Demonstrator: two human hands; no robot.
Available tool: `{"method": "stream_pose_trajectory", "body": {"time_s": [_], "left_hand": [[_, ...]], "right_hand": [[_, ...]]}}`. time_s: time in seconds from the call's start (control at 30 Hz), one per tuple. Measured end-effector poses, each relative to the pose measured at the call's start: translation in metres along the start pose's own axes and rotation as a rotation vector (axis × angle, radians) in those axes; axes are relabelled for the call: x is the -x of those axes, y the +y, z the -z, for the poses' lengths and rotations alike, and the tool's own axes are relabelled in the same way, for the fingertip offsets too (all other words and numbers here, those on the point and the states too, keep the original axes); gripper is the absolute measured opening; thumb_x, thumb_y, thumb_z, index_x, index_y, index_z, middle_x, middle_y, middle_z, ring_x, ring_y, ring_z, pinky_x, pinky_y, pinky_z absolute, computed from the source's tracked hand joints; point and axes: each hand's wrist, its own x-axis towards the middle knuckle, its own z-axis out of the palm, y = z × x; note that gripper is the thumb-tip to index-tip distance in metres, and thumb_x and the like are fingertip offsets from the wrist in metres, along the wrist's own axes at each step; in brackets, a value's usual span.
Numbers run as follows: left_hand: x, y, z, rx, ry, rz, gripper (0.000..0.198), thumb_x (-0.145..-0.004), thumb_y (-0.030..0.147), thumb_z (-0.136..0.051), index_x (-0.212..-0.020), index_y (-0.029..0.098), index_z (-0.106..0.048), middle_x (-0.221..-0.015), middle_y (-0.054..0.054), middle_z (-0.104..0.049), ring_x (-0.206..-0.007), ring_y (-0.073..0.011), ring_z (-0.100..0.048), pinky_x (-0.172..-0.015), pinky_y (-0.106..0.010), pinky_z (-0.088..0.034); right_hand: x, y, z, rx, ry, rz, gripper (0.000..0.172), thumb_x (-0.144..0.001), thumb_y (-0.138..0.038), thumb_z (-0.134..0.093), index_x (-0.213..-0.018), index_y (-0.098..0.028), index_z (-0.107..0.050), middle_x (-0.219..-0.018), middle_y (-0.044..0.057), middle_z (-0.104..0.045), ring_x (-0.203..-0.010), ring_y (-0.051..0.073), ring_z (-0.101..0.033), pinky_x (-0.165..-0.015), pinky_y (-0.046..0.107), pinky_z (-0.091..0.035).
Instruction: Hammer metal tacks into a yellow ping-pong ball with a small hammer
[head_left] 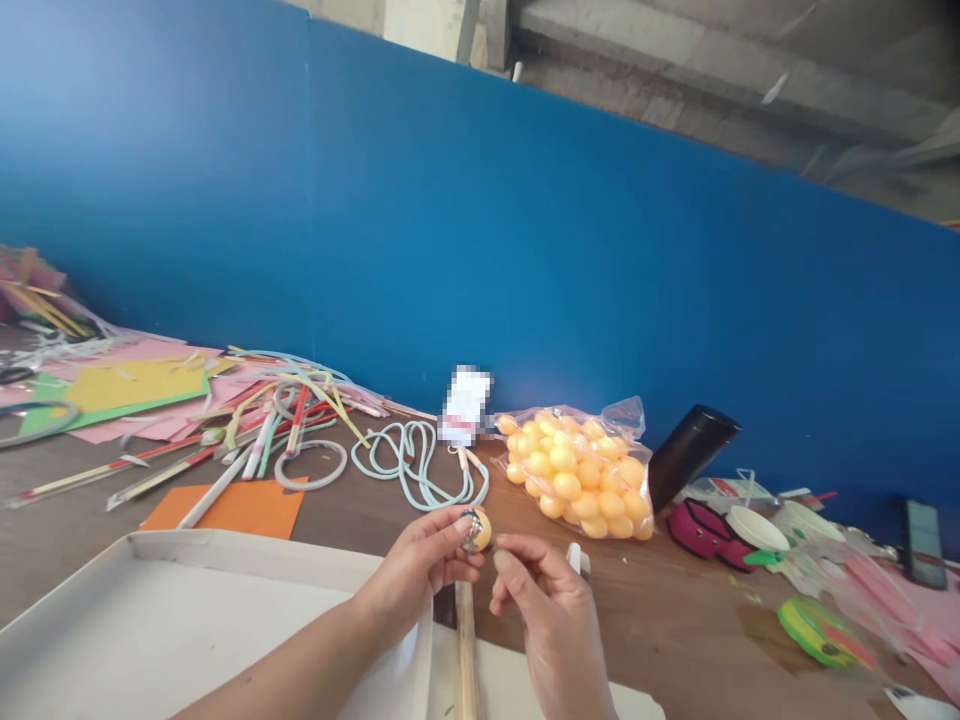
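Observation:
My left hand (424, 565) pinches a small orange ball (480, 528) between thumb and fingers; something dark and shiny is stuck on the ball's near side. My right hand (546, 600) is curled just to the right of the ball, thumb and forefinger pressed together close to it; whether they hold anything I cannot make out. A small white object (576, 558) pokes up behind the right hand's knuckles. Both hands hover above a wooden stick (466, 650) and the edge of a white shallow tray (225, 545).
A clear bag of orange balls (574, 470) lies behind the hands, beside a tipped black cylinder (690, 450). Pale green cord (420, 465), straws and coloured paper (135, 385) spread to the left. Cups, a pink pouch (701, 528) and a green disc (821, 630) sit right. A blue wall (525, 250) backs the table.

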Motion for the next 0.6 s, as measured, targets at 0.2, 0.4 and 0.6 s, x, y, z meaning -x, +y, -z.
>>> {"method": "stream_pose_trajectory", "body": {"time_s": [0.2,0.4,0.6], "left_hand": [[0.0015,0.0006,-0.0006,-0.026,-0.041,0.006,0.024,-0.079,0.031,-0.059,-0.096,0.014,-0.062,-0.077,-0.006,-0.062,-0.066,-0.0121,-0.058,-0.064,-0.025,-0.047],[0.0017,0.0006,-0.0011,-0.032,-0.053,0.007,0.023,-0.081,0.03,-0.057,-0.095,0.014,-0.061,-0.074,-0.005,-0.062,-0.062,-0.0108,-0.057,-0.063,-0.025,-0.046],[0.0023,0.0005,-0.0023,-0.057,-0.046,0.007,0.024,-0.079,0.031,-0.059,-0.094,0.014,-0.061,-0.07,-0.003,-0.06,-0.06,-0.0107,-0.056,-0.061,-0.024,-0.045]], "right_hand": [[-0.0012,0.0029,-0.0015,-0.014,-0.02,-0.078,0.016,-0.077,-0.029,-0.065,-0.085,-0.015,-0.067,-0.065,0.002,-0.066,-0.059,0.011,-0.057,-0.054,0.021,-0.047],[-0.0007,0.0026,-0.0046,-0.013,-0.041,-0.107,0.018,-0.078,-0.031,-0.064,-0.086,-0.015,-0.065,-0.076,0.005,-0.068,-0.058,0.011,-0.058,-0.049,0.021,-0.048],[-0.0012,0.0054,-0.0048,-0.017,-0.052,-0.134,0.016,-0.077,-0.03,-0.065,-0.083,-0.015,-0.063,-0.074,0.004,-0.067,-0.053,0.008,-0.054,-0.043,0.017,-0.044]]}}
